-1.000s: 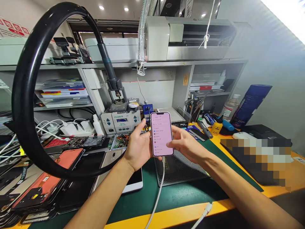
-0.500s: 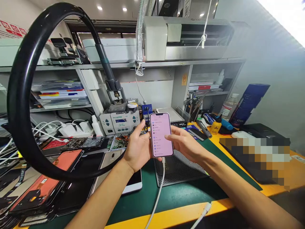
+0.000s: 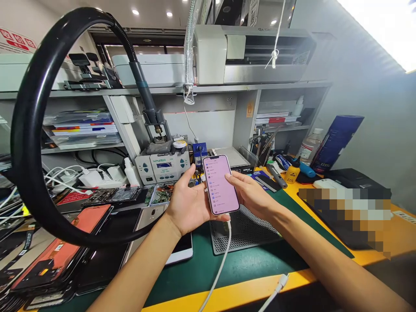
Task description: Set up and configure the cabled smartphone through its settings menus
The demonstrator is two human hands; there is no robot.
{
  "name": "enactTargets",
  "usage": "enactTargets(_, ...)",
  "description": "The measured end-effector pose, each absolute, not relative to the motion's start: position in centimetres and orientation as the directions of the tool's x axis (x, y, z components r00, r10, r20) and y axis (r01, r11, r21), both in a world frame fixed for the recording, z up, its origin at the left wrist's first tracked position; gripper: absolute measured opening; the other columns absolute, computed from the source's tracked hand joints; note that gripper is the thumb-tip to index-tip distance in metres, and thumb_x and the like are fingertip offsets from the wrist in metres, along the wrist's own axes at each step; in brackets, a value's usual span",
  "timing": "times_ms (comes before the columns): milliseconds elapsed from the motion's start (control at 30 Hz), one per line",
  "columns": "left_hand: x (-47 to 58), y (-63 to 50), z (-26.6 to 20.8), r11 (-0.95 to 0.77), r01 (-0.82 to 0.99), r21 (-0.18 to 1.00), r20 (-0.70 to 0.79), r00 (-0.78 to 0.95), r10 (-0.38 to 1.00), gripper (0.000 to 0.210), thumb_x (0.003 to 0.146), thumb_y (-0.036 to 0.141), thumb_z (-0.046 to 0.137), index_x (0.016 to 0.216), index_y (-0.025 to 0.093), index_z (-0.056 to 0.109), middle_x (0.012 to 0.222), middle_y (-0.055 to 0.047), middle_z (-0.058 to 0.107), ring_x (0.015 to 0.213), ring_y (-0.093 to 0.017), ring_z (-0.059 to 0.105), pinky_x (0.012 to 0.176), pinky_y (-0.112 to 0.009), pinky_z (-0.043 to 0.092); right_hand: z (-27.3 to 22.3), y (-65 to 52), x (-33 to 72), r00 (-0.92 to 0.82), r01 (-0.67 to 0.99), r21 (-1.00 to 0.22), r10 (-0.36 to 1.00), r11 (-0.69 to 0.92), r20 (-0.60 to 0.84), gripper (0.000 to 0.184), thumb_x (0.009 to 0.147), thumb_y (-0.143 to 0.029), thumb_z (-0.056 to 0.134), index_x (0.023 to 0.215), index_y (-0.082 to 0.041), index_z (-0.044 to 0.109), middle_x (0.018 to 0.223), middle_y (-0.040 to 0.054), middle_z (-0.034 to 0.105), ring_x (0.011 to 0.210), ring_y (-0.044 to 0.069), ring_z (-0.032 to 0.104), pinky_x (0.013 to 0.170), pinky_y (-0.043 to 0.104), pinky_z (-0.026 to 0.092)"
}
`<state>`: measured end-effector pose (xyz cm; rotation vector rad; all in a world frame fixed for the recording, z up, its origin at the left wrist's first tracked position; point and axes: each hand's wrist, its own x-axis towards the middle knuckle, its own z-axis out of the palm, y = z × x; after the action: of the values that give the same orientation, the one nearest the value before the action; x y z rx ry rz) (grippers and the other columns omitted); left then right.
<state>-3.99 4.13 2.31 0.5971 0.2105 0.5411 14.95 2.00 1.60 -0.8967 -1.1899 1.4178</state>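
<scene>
A smartphone with a lit pinkish screen, showing a menu list with small icons, is held upright above the bench. My left hand supports it from the left and below, thumb raised away from the glass and fingers partly hidden behind it. My right hand is at the right edge, its thumb on the screen and its other fingers mostly hidden behind the phone. A white charging cable runs from the phone's lower end to the bench front. Beneath lies a dark perforated plate on the green mat.
Several phones and a reddish phone panel lie at left, under a looping black hose. A grey soldering station stands behind. A yellow bottle is at right. A second white cable hangs over the front edge.
The phone has tilted slightly, its lower end swinging right with the cable. The list on its screen has scrolled upward, and my right thumb has moved up the glass.
</scene>
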Motion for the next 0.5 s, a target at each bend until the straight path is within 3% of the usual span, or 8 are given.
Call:
enactTargets(100, -3.93, 4.18, 2.33, 0.665, -0.442, 0.602, -0.038, 0.816, 0.577, 0.078, 0.092, 0.074, 0.034, 0.125, 0.008, 0.06, 0.119, -0.026, 0.064, 0.099, -0.041, 0.065, 0.072, -0.054, 0.053, 1.61, 1.98, 15.06, -0.244, -0.257, -0.966, 0.968, -0.009, 0.056, 0.038, 0.093, -0.048, 0.06, 0.116, -0.018, 0.068, 0.117, 0.0112, 0.072, 0.102, 0.026, 0.066, 0.084, 0.038, 0.052)
enactTargets(200, -3.95, 4.22, 2.41, 0.621, -0.457, 0.637, -0.039, 0.786, 0.617, 0.078, 0.093, 0.073, 0.033, 0.125, 0.008, 0.061, 0.115, -0.025, 0.065, 0.095, -0.04, 0.066, 0.067, -0.052, 0.054, 1.67, 1.79, 15.24, -0.317, -0.228, -0.974, 0.945, 0.008, 0.082, 0.037, 0.084, -0.029, 0.067, 0.119, -0.019, 0.066, 0.117, 0.0093, 0.071, 0.099, 0.025, 0.066, 0.082, 0.037, 0.052)
enactTargets(300, -3.94, 4.21, 2.45, 0.574, -0.45, 0.684, -0.053, 0.755, 0.654, 0.077, 0.094, 0.071, 0.031, 0.127, 0.008, 0.061, 0.116, -0.025, 0.066, 0.095, -0.041, 0.066, 0.064, -0.05, 0.054, 1.64, 1.63, 15.34, -0.342, -0.15, -0.984, 0.928, 0.101, 0.148, 0.054, 0.068, -0.007, 0.067, 0.121, -0.019, 0.063, 0.118, 0.007, 0.071, 0.1, 0.023, 0.066, 0.085, 0.035, 0.05)
enactTargets(500, -3.82, 4.14, 2.35, 0.513, -0.417, 0.751, -0.055, 0.734, 0.677, 0.078, 0.094, 0.07, 0.032, 0.129, 0.007, 0.062, 0.116, -0.025, 0.066, 0.093, -0.039, 0.067, 0.062, -0.046, 0.055, 1.39, 1.58, 15.4, -0.394, -0.13, -0.981, 0.9, 0.144, 0.185, 0.061, 0.066, -0.002, 0.062, 0.124, -0.02, 0.059, 0.117, 0.0053, 0.071, 0.105, 0.023, 0.066, 0.091, 0.038, 0.051)
